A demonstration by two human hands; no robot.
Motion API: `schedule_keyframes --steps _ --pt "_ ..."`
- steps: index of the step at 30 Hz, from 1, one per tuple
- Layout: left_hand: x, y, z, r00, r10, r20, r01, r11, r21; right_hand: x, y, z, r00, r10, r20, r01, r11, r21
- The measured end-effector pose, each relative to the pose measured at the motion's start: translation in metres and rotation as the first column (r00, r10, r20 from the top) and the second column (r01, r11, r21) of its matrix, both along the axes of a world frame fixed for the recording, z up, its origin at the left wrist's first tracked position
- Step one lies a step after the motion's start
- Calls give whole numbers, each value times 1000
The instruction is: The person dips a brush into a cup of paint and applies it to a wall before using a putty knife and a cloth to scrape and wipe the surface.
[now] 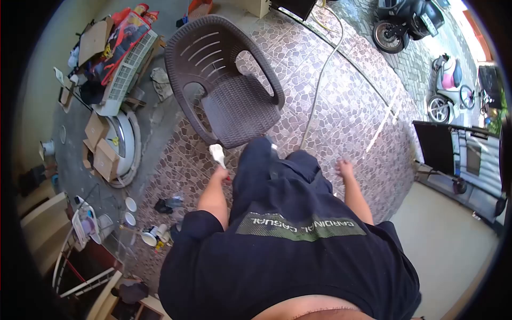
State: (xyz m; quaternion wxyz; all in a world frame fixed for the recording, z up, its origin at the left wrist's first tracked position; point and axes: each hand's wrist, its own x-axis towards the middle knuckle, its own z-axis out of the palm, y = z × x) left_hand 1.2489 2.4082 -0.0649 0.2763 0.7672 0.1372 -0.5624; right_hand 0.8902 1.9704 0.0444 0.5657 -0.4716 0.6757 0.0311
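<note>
A brush [217, 153] with a white head and a bit of red at its handle is gripped in my left hand [221, 173], its head pointing away from me. Just beyond it stands a dark brown woven plastic armchair [238, 106], whose front seat edge is close to the brush and my knee. My right hand [345, 168] hangs over the tiled floor on the right, fingers loosely bent and apart, holding nothing.
A grey hose [318, 88] runs across the patterned tiles. At left are cardboard boxes [105, 161], a white grille [124, 74] and piled items; white cups [149, 237] lie lower left. Motorbikes [392, 36] stand upper right, beyond a dark gate [434, 144].
</note>
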Motion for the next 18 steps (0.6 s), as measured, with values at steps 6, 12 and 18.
schedule_keyframes --steps 6,12,18 --pt "84 -140 81 952 299 -57 -303 950 -74 75 -69 -79 818 572 -59 -553 811 193" --pt "188 -321 108 957 288 -38 -284 901 -327 211 -277 -176 423 905 53 -893 426 -146" --pt "256 -528 105 968 216 126 -141 889 -436 466 -548 -5 681 697 -225 -711 703 28"
